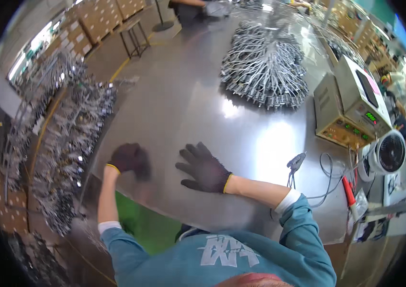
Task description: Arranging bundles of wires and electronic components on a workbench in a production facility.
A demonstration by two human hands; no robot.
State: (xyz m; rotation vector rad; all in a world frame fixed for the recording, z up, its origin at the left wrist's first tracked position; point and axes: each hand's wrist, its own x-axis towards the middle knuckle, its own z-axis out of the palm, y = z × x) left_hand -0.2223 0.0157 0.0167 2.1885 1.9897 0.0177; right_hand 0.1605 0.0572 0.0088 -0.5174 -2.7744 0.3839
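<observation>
My right hand (204, 168), in a dark knitted glove with a yellow cuff edge, lies flat on the shiny metal table (164, 115) with its fingers spread. It holds nothing. At the table's left edge is my left hand (127, 159), gloved the same way. Its fingers are blurred and turned out of sight, so I cannot see whether anything is in them. To the right of my right hand, a dark clip-like connector (296, 161) on thin leads rests on the tabletop.
A large bundle of grey cables (265, 67) lies at the far side. Stacked test instruments (351, 105) with green displays stand right, near a small white fan (389, 152) and a red-handled tool (349, 192). More cables (71, 143) hang at left. A stool (135, 39) stands beyond.
</observation>
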